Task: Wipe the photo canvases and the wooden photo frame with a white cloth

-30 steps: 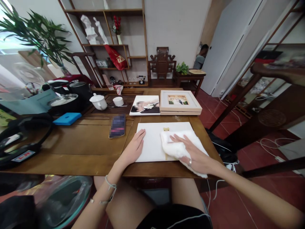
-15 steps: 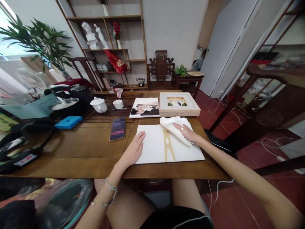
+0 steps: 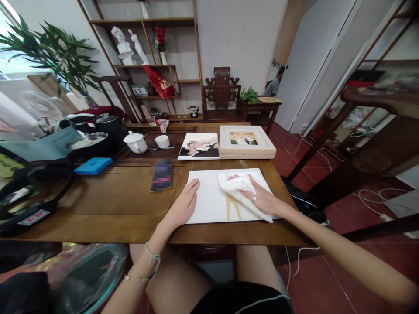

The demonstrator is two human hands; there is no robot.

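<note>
Your right hand (image 3: 263, 201) holds a bunched white cloth (image 3: 237, 185) against the right part of a white board (image 3: 207, 192), fingers partly buried in the folds (a ring (image 3: 254, 198) shows on one of them). Two yellow prongs (image 3: 228, 211) on the board stick out from under the cloth, toward you. Your left hand (image 3: 183, 206) lies flat over the board's left edge, fingers extended and close together. The board rests on the wooden table (image 3: 127, 192), nearer you than the framed picture (image 3: 225, 139).
</note>
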